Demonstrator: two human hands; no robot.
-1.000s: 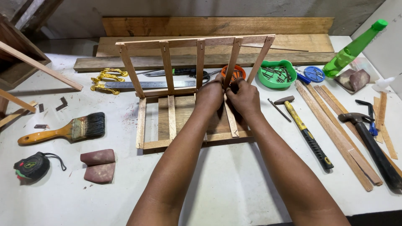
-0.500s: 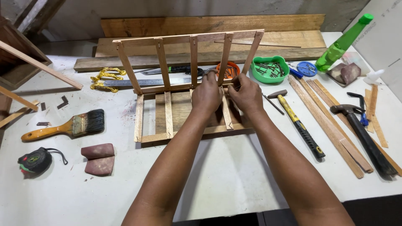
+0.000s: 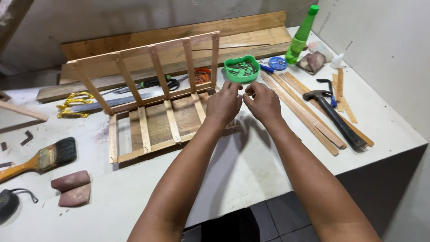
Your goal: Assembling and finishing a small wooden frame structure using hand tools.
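A slatted wooden frame lies on the white table [image 3: 251,179], one half flat [image 3: 156,127] and the other half standing upright [image 3: 152,67] behind it. My left hand [image 3: 224,105] and my right hand [image 3: 264,103] hover just off the frame's right end. Their fingertips are pinched close together and almost touch each other. Anything tiny between the fingers is too small to make out. Just beyond the hands sits a green tray of nails [image 3: 242,69].
A black hammer [image 3: 333,114] and several thin wood strips [image 3: 300,110] lie to the right, near the table edge. A green bottle [image 3: 301,38] and a blue lid [image 3: 277,63] stand behind. A paintbrush [image 3: 40,159], two reddish blocks [image 3: 71,188] and scissors [image 3: 165,83] lie left. Planks [image 3: 179,36] line the wall.
Both hands have come off the frame's slats and moved right, fingertips now meeting in the air. The view has swung so the frame sits further left.
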